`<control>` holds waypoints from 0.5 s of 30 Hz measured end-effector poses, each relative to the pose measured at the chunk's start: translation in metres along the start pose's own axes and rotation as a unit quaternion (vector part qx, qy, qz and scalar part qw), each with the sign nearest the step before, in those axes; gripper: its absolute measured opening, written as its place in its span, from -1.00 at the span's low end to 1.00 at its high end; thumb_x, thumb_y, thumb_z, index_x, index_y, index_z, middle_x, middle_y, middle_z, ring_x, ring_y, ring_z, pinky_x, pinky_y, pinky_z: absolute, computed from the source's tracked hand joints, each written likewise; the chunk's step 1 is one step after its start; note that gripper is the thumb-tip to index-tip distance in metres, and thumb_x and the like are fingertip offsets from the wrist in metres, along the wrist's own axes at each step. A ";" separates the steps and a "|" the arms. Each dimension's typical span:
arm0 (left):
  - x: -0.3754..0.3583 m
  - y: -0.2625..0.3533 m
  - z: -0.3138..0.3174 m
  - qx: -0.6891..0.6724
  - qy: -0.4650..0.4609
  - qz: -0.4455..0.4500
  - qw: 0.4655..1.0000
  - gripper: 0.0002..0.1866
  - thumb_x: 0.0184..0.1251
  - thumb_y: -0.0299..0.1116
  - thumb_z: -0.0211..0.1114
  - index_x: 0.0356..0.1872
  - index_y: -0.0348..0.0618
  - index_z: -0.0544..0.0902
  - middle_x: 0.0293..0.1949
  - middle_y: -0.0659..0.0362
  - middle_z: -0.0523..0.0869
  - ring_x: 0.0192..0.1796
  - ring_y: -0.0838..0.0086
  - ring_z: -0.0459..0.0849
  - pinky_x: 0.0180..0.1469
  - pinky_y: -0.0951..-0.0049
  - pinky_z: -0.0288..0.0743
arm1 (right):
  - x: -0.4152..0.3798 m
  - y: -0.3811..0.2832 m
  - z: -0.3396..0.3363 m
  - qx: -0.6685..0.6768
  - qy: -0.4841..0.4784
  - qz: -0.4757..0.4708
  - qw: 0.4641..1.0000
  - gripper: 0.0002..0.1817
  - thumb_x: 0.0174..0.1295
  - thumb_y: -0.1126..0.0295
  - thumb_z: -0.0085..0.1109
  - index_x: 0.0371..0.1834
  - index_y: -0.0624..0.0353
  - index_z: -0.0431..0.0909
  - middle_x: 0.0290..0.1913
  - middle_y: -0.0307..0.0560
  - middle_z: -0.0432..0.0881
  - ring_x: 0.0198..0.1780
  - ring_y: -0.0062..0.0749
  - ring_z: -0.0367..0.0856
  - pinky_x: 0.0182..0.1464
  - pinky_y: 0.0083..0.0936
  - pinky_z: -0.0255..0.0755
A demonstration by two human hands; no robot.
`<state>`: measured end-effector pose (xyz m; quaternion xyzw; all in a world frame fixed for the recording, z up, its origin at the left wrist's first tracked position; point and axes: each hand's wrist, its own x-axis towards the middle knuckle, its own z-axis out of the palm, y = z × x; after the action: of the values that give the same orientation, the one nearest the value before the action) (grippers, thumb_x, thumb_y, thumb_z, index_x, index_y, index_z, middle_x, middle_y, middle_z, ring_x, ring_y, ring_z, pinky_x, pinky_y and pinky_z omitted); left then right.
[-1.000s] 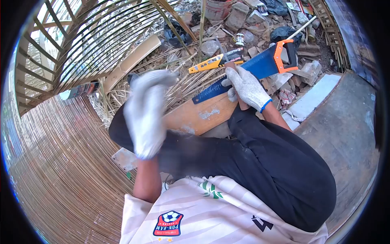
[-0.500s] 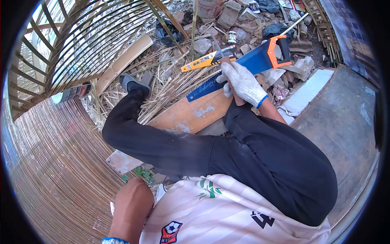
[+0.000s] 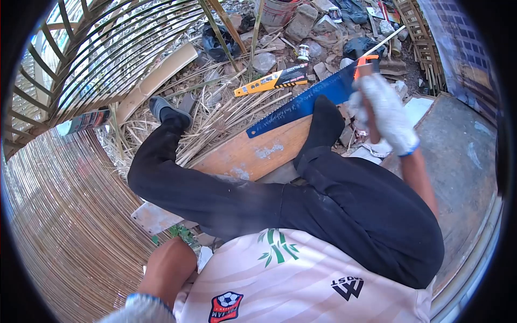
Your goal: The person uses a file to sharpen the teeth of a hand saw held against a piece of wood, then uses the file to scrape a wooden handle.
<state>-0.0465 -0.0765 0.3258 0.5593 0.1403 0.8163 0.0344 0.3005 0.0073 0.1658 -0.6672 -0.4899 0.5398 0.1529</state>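
Note:
My right hand (image 3: 385,110), in a whitish knitted glove with a blue cuff, is closed round a brown wooden handle (image 3: 369,110). It is blurred by motion, in front of the orange grip of a blue handsaw (image 3: 301,106). The saw lies slanting beside a wooden board (image 3: 253,156), teeth towards the upper left. A yellow and black saw sleeve (image 3: 272,81) rests on dry strips above the blade. My left hand (image 3: 141,311), also gloved, is at the bottom left edge; its fingers are hidden.
Split-bamboo lattice (image 3: 124,43) stands at the upper left, above a mat of thin strips (image 3: 70,215). Rubble, plastic bags and a bucket (image 3: 277,12) lie at the top. A grey board (image 3: 452,140) is at the right. My socked foot (image 3: 326,121) rests near the saw.
My right hand has moved right, away from the board, with the brown handle. My left hand has come further into view at the bottom. The view has shifted slightly.

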 end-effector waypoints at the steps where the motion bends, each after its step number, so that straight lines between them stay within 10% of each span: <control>1: -0.009 -0.009 -0.012 0.016 -0.002 -0.016 1.000 -0.53 0.60 0.16 0.19 -0.56 0.26 0.48 -0.51 0.50 0.35 -0.38 0.61 0.40 0.31 0.22 0.37 | -0.012 -0.018 -0.017 0.005 0.007 -0.014 1.000 -0.50 0.64 -0.10 0.10 0.19 0.17 0.53 -0.25 -0.27 0.69 -0.47 -0.67 0.56 -0.42 -0.56 0.55; 3: -0.044 -0.042 -0.048 0.152 -0.150 -0.102 0.972 -0.63 0.61 0.05 0.21 -0.41 0.13 0.53 -0.37 0.39 0.44 -0.26 0.50 0.48 0.31 0.21 0.42 | -0.037 -0.070 -0.042 -0.050 0.028 -0.015 0.998 -0.44 0.52 0.07 0.21 0.38 0.26 0.47 -0.17 -0.30 0.64 -0.32 -0.71 0.56 -0.29 -0.62 0.57; 6: -0.133 -0.084 -0.120 0.413 -0.453 -0.233 0.755 -0.71 0.62 -0.27 0.26 0.13 -0.24 0.74 0.10 0.07 0.78 0.16 0.21 0.74 0.33 0.20 0.55 | -0.074 -0.119 -0.051 -0.092 0.052 -0.046 0.993 -0.26 0.52 0.03 0.19 0.60 0.28 0.29 -0.12 -0.25 0.61 -0.32 -0.69 0.56 -0.31 -0.65 0.54; 7: -0.125 -0.112 -0.074 0.177 -0.363 -0.579 0.708 -0.76 0.48 -0.34 0.40 0.03 -0.25 0.76 0.02 0.07 0.78 0.12 0.28 0.74 0.28 0.28 0.54 | -0.087 -0.136 -0.050 -0.115 0.066 -0.048 0.990 -0.19 0.54 -0.01 0.17 0.67 0.29 0.22 -0.12 -0.24 0.61 -0.33 -0.68 0.57 -0.32 -0.66 0.52; 10: -0.202 -0.155 -0.095 0.160 -0.600 -0.631 0.465 -0.37 0.45 0.17 0.33 0.09 -0.32 0.76 0.06 -0.16 0.82 0.14 0.04 0.80 0.23 0.16 0.59 | -0.121 -0.156 0.003 -0.129 0.038 0.038 0.990 -0.22 0.59 0.01 0.12 0.70 0.26 0.21 -0.22 -0.18 0.64 -0.36 -0.60 0.61 -0.31 -0.62 0.52; 15: -0.271 -0.140 -0.112 0.012 -0.610 -0.701 0.368 -0.17 0.38 0.30 0.35 0.30 -0.33 0.67 0.19 -0.23 0.77 0.25 0.02 0.76 0.34 0.16 0.56 | -0.115 -0.073 0.116 -0.087 -0.044 0.154 0.983 -0.45 0.66 0.15 0.00 0.56 0.25 0.33 -0.20 0.28 0.73 -0.18 0.18 0.80 -0.09 -0.01 0.61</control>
<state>-0.0632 -0.0212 0.0054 0.6060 0.4328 -0.0668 0.6641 0.1714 -0.0900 0.2416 -0.7210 -0.4331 0.5408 -0.0124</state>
